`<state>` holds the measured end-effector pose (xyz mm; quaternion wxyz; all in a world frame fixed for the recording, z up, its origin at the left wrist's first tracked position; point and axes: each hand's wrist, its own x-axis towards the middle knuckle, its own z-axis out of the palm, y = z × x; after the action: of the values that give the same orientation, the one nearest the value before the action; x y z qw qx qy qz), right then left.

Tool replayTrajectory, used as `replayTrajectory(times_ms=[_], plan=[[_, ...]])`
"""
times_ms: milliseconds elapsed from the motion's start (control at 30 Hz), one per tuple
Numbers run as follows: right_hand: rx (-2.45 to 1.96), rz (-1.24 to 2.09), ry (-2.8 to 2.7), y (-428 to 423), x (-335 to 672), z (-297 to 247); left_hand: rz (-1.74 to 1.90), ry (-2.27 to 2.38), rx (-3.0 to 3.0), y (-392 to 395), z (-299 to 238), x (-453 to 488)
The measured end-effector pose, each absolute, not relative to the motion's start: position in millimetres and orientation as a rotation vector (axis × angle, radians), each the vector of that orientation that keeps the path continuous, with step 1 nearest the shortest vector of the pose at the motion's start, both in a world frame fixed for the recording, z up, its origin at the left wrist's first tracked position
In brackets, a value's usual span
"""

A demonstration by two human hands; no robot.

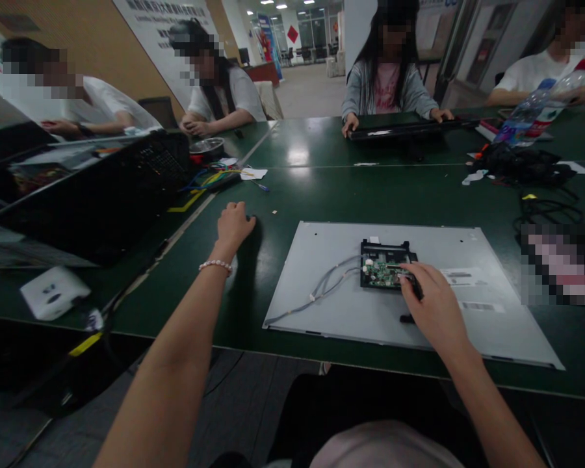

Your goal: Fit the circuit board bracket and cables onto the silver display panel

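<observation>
A flat grey display panel (331, 305) lies back side up on the green table before me. On it sits a green circuit board (383, 273) in a black frame (370, 247). My right hand (433, 302) is closed at the board's right edge, thumb and forefinger pinching there; a dark piece shows partly beneath the fingers. Grey cables (329, 279) run from the board to the panel's left corner. Left of the panel, my left hand (234, 224) is over the table, fingers curled down and thumb out to the side. Whatever it holds, if anything, is hidden.
A black computer case (102, 195) stands at the left, with a white box-like object (53, 292) near the table edge. Coloured wires (214, 177) lie beyond. Plastic bottles (531, 117) and dark cables (521, 162) are at right. Several people sit opposite; one holds a black panel (394, 130).
</observation>
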<state>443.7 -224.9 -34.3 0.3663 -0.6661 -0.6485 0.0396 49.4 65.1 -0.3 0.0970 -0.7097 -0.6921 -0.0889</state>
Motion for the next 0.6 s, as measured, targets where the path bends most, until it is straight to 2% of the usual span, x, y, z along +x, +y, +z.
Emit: replayTrajectory(times_ms=[233,400,600], plan=[[-1.708,0.103,-1.672,-216,446,-34,-0.565,-2.062,-1.854,76,-9,42],[-1.707,0.081,-1.682,-215,445,-37,-0.557,-2.281,-1.788,80,-19,21],[-1.704,0.086,-1.692,-218,445,-38,-0.602,-2.234,-1.943,79,-26,10]])
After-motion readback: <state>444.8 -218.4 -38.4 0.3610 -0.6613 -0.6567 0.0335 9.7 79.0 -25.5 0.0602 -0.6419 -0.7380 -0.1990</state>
